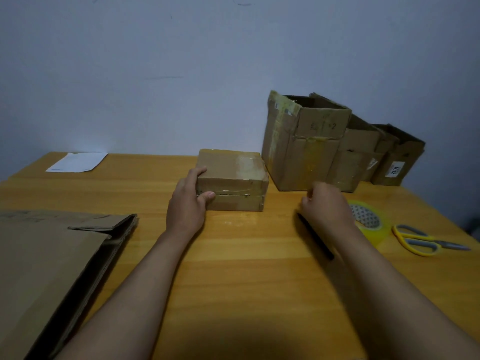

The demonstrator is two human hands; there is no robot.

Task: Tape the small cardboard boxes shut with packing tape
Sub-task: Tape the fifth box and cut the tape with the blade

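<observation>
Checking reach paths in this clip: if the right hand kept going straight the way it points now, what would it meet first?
Most likely the tall open cardboard box: the right hand points away from the person toward its lower front face. The tape roll lies to the hand's right, out of that line. Depth is uncertain from one view.

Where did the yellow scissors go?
The yellow scissors lie on the wooden table at the far right of the head view, just right of the tape roll beside the right hand.
</observation>
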